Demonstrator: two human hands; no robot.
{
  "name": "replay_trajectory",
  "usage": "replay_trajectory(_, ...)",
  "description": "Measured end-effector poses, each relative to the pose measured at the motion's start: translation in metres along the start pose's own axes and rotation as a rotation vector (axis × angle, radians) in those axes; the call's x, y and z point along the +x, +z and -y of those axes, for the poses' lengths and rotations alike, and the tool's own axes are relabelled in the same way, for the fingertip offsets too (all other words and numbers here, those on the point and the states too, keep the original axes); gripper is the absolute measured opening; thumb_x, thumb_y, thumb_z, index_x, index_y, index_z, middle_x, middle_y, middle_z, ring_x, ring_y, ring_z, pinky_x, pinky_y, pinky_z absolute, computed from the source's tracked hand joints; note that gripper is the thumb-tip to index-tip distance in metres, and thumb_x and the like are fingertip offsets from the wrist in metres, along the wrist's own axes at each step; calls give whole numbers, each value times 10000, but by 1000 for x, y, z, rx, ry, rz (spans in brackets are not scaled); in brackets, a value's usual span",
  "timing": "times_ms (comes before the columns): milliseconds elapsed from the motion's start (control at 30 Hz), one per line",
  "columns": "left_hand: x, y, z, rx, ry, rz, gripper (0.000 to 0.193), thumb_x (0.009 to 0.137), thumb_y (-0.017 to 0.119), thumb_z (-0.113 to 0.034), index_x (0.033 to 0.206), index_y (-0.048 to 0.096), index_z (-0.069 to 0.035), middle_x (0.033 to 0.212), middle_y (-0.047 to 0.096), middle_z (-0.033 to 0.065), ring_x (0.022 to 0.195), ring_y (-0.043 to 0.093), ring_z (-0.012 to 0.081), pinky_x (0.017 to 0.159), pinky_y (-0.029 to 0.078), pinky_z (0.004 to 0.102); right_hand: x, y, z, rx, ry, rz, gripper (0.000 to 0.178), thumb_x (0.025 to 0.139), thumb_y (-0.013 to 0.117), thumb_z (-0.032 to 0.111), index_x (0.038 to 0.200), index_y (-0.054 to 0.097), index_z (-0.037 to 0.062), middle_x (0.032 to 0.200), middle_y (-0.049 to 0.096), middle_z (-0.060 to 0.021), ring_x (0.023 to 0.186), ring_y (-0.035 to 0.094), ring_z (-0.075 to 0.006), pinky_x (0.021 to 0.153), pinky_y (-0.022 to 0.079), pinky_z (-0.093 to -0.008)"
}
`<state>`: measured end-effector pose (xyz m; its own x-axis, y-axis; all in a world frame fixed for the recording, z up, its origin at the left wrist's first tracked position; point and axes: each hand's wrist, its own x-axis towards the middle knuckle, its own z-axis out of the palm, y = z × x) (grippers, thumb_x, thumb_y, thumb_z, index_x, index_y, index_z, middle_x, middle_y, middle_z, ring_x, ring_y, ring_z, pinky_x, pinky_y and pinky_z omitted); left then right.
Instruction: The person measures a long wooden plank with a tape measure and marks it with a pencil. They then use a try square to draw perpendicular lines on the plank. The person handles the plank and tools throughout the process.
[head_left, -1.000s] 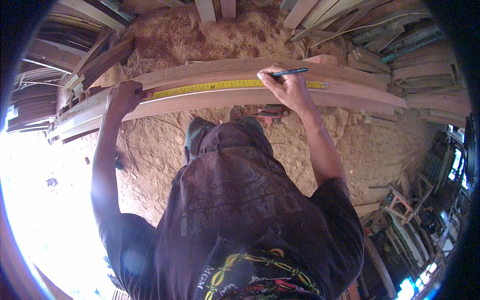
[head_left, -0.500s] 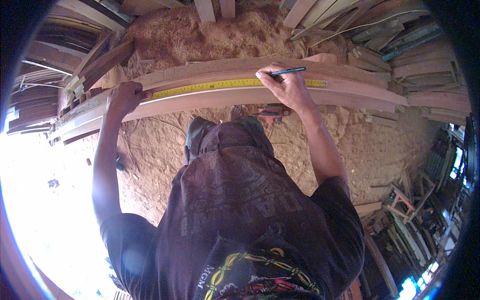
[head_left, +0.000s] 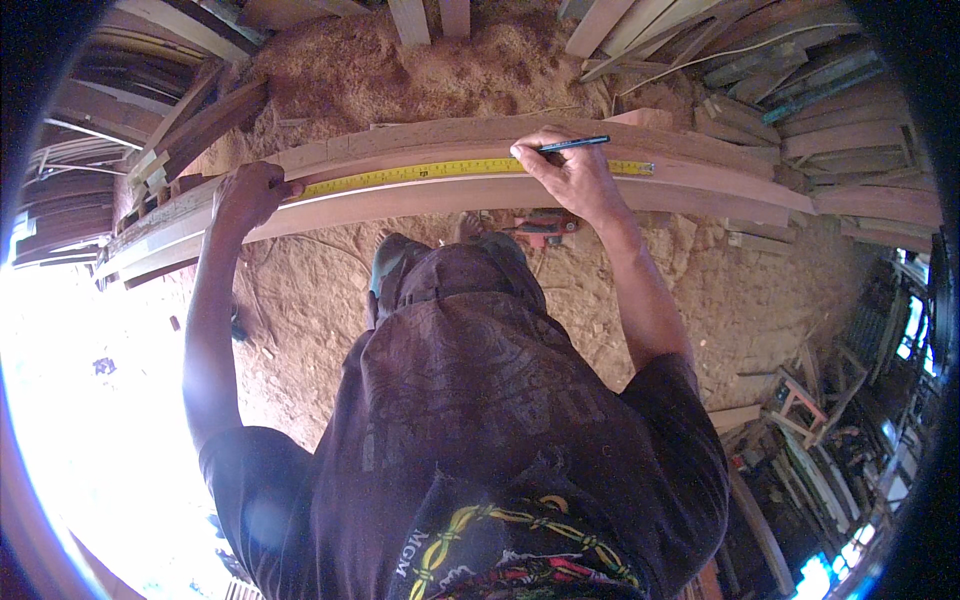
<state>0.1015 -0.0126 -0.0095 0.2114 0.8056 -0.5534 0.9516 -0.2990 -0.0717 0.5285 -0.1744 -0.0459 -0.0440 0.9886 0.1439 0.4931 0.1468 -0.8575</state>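
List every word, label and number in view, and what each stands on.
Yellow tape measure: scale marks and numerals, mostly too small to read.
Dark T-shirt: large faded letters across the front, partly lost in folds.
Same T-shirt, near the lower edge: small white letters, legible but not copied here.
Dark pen: any print is too small to tell.

Woodworking workshop. Floor: thickly covered with loose brown sawdust [head_left: 400, 80]. Stock: stacked timber [head_left: 70, 215] piled at the left; further boards [head_left: 855, 150] stored at the right, some leaned at angles. Work area: long planks [head_left: 430, 197] laid crosswise, a yellow tape measure [head_left: 425, 172] stretched along them. Equipment: one red tool [head_left: 545, 230], type unclear, set on the ground. Lower right: assorted wooden pieces [head_left: 830, 470], jumbled together.
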Motion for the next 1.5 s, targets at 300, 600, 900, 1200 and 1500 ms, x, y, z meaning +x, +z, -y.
replay_trajectory(300, 2, 1, 4, -76, -6, 20, 459, 916, 761, -534, 956, 799, -79, 973, 763, 155, 953, 751, 349, 860, 536, 508, 1, 0, 0, -19, 0, 1, 192, 996, 769, 196, 1040, 788, 10, 911, 769, -58, 779, 681, -122, 710, 545, -307)
replay_trajectory(600, 1, 1, 3, -44, -19, 5, 449, 906, 774, -530, 984, 807, -89, 984, 769, 152, 965, 756, 340, 860, 540, 502, 0, 0, 2, -24, 63, 16, 188, 991, 773, 189, 1035, 784, 7, 918, 773, -73, 812, 703, -150, 737, 555, -326)
replay_trajectory(900, 2, 8, 9, -38, 45, -60, 472, 913, 759, -549, 914, 776, -77, 895, 731, 155, 862, 734, 352, 798, 531, 510, 1, -1, 1, -25, 39, 24, 184, 988, 773, 183, 1028, 776, 3, 933, 773, -88, 838, 724, -178, 756, 566, -344)
replay_trajectory(1200, 3, 2, 2, -4, -16, 15, 466, 926, 748, -543, 935, 787, -78, 977, 761, 148, 962, 748, 351, 841, 543, 510, 2, -1, 3, -31, 79, 27, 200, 996, 768, 200, 1038, 778, 5, 942, 779, -72, 836, 713, -154, 757, 563, -335)
replay_trajectory(1500, -3, -4, -3, -15, -2, 13, 462, 929, 742, -540, 924, 780, -80, 970, 760, 147, 940, 745, 344, 824, 540, 519, 6, 2, 12, -74, -28, 16, 188, 984, 776, 186, 1042, 787, 7, 941, 799, -96, 852, 750, -180, 774, 581, -346)
